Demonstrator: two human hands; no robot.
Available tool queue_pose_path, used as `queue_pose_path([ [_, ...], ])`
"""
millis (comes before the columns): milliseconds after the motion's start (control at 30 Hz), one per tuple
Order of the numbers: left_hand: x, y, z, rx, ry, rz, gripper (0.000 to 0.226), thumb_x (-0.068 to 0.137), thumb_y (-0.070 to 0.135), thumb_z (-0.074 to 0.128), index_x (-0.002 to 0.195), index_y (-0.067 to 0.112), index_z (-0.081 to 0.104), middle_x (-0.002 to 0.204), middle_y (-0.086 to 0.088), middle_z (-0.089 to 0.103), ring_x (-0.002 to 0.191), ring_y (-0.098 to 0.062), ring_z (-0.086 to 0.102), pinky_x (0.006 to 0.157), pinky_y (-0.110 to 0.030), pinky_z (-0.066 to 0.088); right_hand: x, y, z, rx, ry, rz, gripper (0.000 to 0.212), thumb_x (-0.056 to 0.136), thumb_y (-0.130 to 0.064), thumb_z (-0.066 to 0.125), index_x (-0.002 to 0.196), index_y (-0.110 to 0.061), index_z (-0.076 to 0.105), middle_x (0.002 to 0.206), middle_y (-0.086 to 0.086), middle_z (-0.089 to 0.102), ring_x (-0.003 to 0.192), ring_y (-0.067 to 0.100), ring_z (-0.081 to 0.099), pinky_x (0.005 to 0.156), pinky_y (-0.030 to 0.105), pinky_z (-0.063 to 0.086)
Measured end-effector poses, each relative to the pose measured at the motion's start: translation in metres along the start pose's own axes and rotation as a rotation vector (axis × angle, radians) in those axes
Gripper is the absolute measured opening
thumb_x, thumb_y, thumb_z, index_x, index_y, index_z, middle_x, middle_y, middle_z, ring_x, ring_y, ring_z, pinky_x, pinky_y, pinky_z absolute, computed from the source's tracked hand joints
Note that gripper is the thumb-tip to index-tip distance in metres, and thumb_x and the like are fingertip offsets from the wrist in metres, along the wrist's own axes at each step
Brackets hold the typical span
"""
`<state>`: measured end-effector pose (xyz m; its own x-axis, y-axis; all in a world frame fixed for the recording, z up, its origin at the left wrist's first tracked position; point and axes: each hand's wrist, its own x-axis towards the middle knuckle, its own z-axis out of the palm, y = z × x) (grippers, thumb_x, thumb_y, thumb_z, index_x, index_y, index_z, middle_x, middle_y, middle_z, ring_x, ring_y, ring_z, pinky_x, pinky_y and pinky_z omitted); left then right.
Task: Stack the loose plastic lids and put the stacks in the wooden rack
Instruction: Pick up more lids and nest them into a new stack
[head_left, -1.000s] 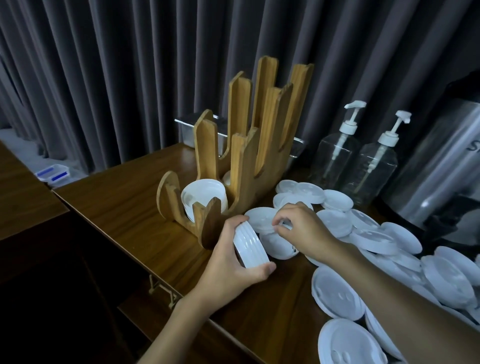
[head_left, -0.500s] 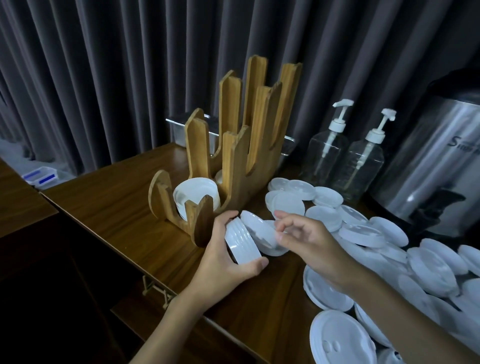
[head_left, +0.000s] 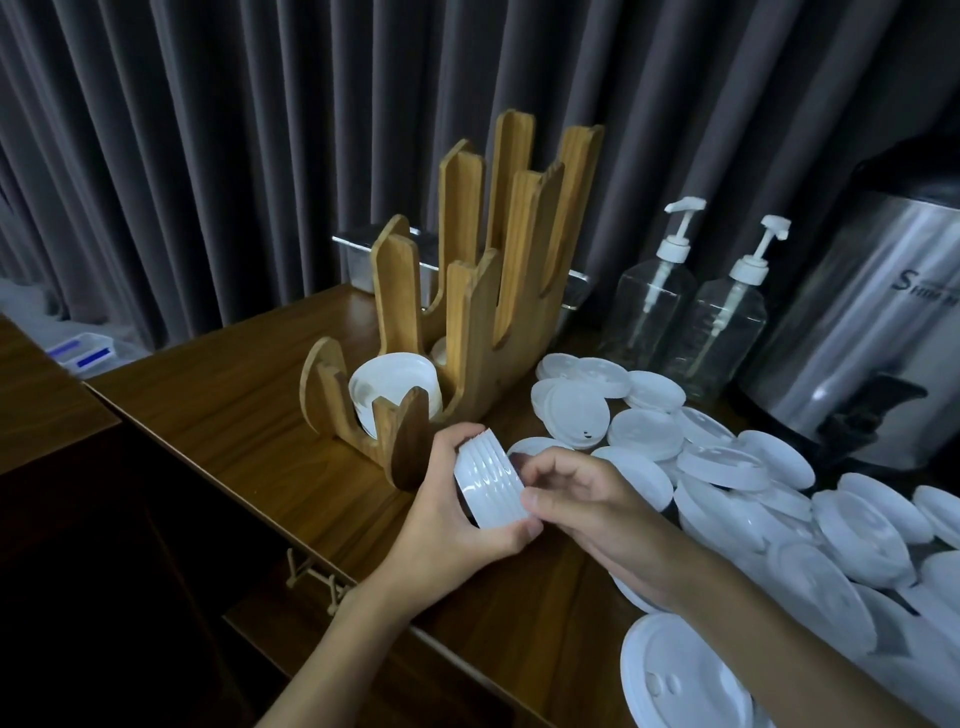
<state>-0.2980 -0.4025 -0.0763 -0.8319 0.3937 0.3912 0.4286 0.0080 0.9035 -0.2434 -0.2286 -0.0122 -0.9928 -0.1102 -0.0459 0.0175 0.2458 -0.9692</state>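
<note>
The stack of lids (head_left: 488, 486) lies on its side, held clear of the counter (head_left: 234, 415) between both hands, ribbed rims showing edge-on. The left grip (head_left: 452, 514) wraps the stack, thumb beneath and fingers over the far rim. The right grip (head_left: 587, 499) is closed on the stack's other end, thumb on the outermost rim and fingers curled over the top. We cannot tell whether a separate lid sits under those fingers.

We judge the step in hand to be seating a lid and squaring the stack. To do it well, press evenly along the stack's axis so each rim nests fully, and support it from below so that nothing fans out. Then carry it over with both ends capped.

Just beyond the left grip stands the wooden rack (head_left: 467, 322). Its front slot already holds lids (head_left: 392, 389), and the taller slots behind look largely unfilled. To the right of the right grip, many loose lids (head_left: 727, 467) overlap in a heap, so we consider the task far from finished. A larger lid (head_left: 680, 680) lies beneath the right forearm.

Further beyond the right grip we note two pump bottles (head_left: 654, 296) and a steel urn (head_left: 872, 322), with a grey curtain (head_left: 208, 130) behind everything.
</note>
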Motion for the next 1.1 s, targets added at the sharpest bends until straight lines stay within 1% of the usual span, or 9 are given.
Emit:
queue_pose_path([
  [100, 0.0, 0.001, 0.0, 0.004, -0.008, 0.005, 0.088, 0.067, 0.048, 0.09, 0.134, 0.039, 0.033, 0.115, 0.024, 0.049, 0.116, -0.007, 0.053, 0.085, -0.023, 0.055, 0.002, 0.0, -0.004, -0.006, -0.04, 0.03, 0.04, 0.082, -0.026, 0.072, 0.121, -0.021, 0.064, 0.117, -0.004, 0.072, 0.116, 0.01, 0.066, 0.092, 0.026, 0.055],
  [233, 0.0, 0.004, 0.001, 0.003, -0.05, 0.014, 0.087, 0.066, 0.051, 0.088, 0.132, 0.042, 0.033, 0.116, 0.023, 0.048, 0.119, -0.008, 0.052, 0.088, -0.025, 0.056, 0.004, -0.001, -0.014, -0.056, -0.092, 0.038, 0.061, 0.079, -0.026, 0.077, 0.136, -0.025, 0.054, 0.134, -0.006, 0.064, 0.126, 0.007, 0.059, 0.103, 0.027, 0.05],
  [400, 0.0, 0.008, 0.002, 0.008, -0.104, 0.012, 0.084, 0.065, 0.053, 0.086, 0.129, 0.048, 0.031, 0.116, 0.024, 0.047, 0.119, -0.009, 0.052, 0.089, -0.026, 0.056, 0.004, 0.004, -0.019, -0.064, -0.115, 0.034, 0.061, 0.079, -0.022, 0.08, 0.134, -0.027, 0.055, 0.13, -0.012, 0.066, 0.126, 0.007, 0.059, 0.099, 0.023, 0.05],
  [533, -0.001, 0.01, 0.001, 0.013, -0.105, 0.006, 0.081, 0.065, 0.055, 0.085, 0.125, 0.053, 0.031, 0.113, 0.027, 0.046, 0.117, -0.006, 0.052, 0.088, -0.026, 0.055, 0.005, 0.006, -0.02, -0.056, -0.103, 0.035, 0.066, 0.073, -0.031, 0.084, 0.133, -0.024, 0.057, 0.13, -0.008, 0.067, 0.124, 0.01, 0.062, 0.098, 0.026, 0.052],
  [633, -0.002, 0.011, 0.002, 0.031, -0.109, 0.008, 0.08, 0.065, 0.054, 0.085, 0.125, 0.053, 0.032, 0.112, 0.028, 0.047, 0.117, -0.005, 0.052, 0.088, -0.026, 0.056, 0.007, 0.005, -0.02, -0.055, -0.088, 0.038, 0.062, 0.076, -0.029, 0.083, 0.132, -0.025, 0.058, 0.126, -0.009, 0.069, 0.121, 0.008, 0.063, 0.094, 0.022, 0.053],
  [867, -0.002, 0.011, 0.005, 0.067, -0.112, 0.029, 0.079, 0.067, 0.053, 0.086, 0.123, 0.058, 0.03, 0.112, 0.031, 0.045, 0.117, -0.001, 0.05, 0.086, -0.02, 0.054, 0.007, 0.008, -0.019, -0.061, -0.078, 0.033, 0.063, 0.074, -0.025, 0.081, 0.131, -0.021, 0.054, 0.128, -0.001, 0.067, 0.119, 0.009, 0.064, 0.094, 0.026, 0.055],
  [967, -0.002, 0.012, 0.005, 0.044, -0.11, 0.039, 0.078, 0.067, 0.051, 0.086, 0.124, 0.053, 0.033, 0.113, 0.027, 0.047, 0.116, -0.008, 0.053, 0.085, -0.025, 0.056, 0.007, 0.006, -0.02, -0.097, -0.11, 0.018, 0.066, 0.074, -0.025, 0.08, 0.133, -0.021, 0.051, 0.132, -0.001, 0.065, 0.122, 0.008, 0.062, 0.098, 0.027, 0.054],
  [1033, -0.001, 0.011, 0.004, 0.028, -0.089, 0.044, 0.076, 0.067, 0.048, 0.086, 0.125, 0.049, 0.036, 0.113, 0.023, 0.049, 0.116, -0.012, 0.054, 0.086, -0.027, 0.057, 0.009, 0.005, -0.02, -0.125, -0.114, 0.012, 0.067, 0.074, -0.028, 0.081, 0.134, -0.024, 0.051, 0.134, -0.003, 0.063, 0.123, 0.006, 0.062, 0.099, 0.025, 0.053],
  [1100, -0.001, 0.011, 0.002, 0.038, -0.063, 0.039, 0.077, 0.066, 0.049, 0.086, 0.126, 0.049, 0.036, 0.114, 0.025, 0.048, 0.117, -0.009, 0.053, 0.088, -0.023, 0.054, 0.014, 0.003, -0.023, -0.198, -0.123, 0.004, 0.067, 0.074, -0.037, 0.081, 0.134, -0.034, 0.051, 0.136, -0.006, 0.061, 0.123, 0.003, 0.06, 0.1, 0.024, 0.052],
])
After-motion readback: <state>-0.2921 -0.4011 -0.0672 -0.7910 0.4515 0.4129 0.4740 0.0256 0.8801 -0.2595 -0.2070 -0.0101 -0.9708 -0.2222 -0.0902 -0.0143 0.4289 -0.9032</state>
